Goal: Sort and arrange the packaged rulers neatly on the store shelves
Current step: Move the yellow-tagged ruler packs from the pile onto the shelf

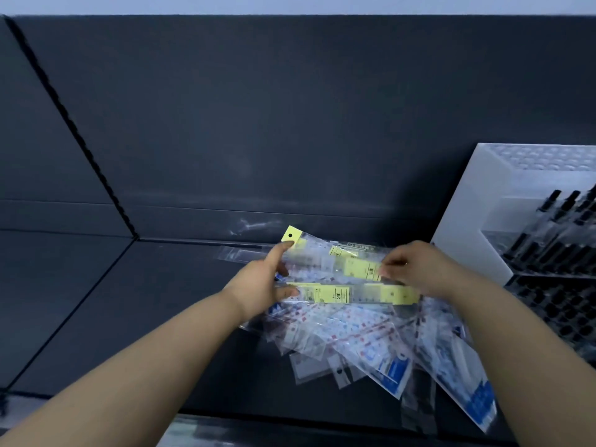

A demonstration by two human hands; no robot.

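Clear packaged rulers with yellow labels (pixel 351 293) are held over the dark shelf (pixel 161 301). My left hand (pixel 264 285) grips their left ends, with the index finger up on a yellow header card (pixel 292 235). My right hand (pixel 416 269) pinches the right end of the upper yellow-labelled pack (pixel 361 267). Beneath both hands lies a loose fan of several clear ruler packs with blue and red print (pixel 371 343), spread toward the shelf's front right.
A white display rack (pixel 477 214) holding rows of black-capped items stands at the right, close to my right hand. The shelf's dark back panel (pixel 258 124) rises behind. A divider seam (pixel 77 130) runs down the left. A front shelf edge (pixel 290 417) lies below.
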